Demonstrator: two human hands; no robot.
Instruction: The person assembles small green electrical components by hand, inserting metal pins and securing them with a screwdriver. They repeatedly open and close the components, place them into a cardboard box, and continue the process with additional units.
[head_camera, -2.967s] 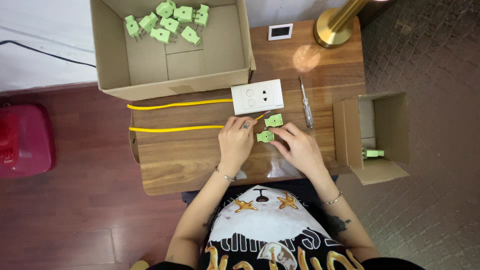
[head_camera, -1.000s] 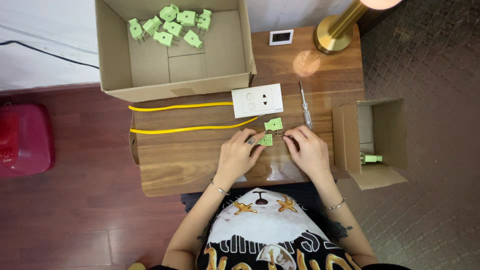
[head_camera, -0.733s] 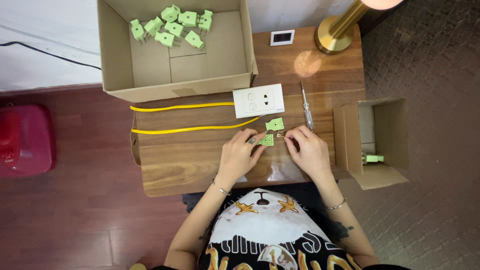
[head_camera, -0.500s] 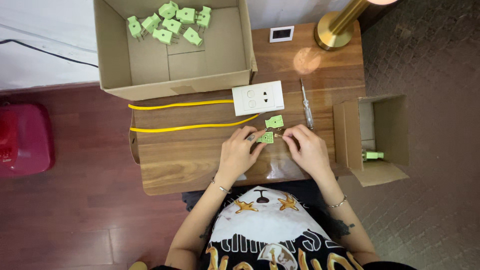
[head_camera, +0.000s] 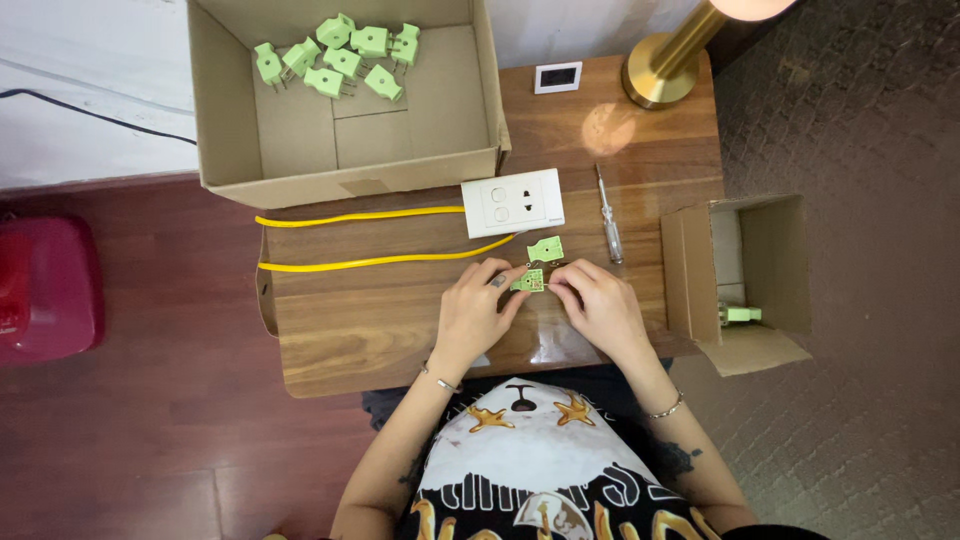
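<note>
My left hand (head_camera: 478, 312) and right hand (head_camera: 598, 305) meet over the wooden table (head_camera: 380, 330), fingertips of both pinched on a small green plug half (head_camera: 528, 281). A second green piece (head_camera: 546, 248) lies just above it, apart from my fingers. Beyond that sit the white socket plate (head_camera: 513, 203), with two yellow wires (head_camera: 370, 238) running left from it, and a screwdriver (head_camera: 608, 215) just right. The table's near edge is close under my wrists. Bare wood lies left of my left hand. The big cardboard box (head_camera: 300, 140) of green plugs (head_camera: 340, 62) closes the far side; a small box (head_camera: 745, 270) hangs off the right edge.
</note>
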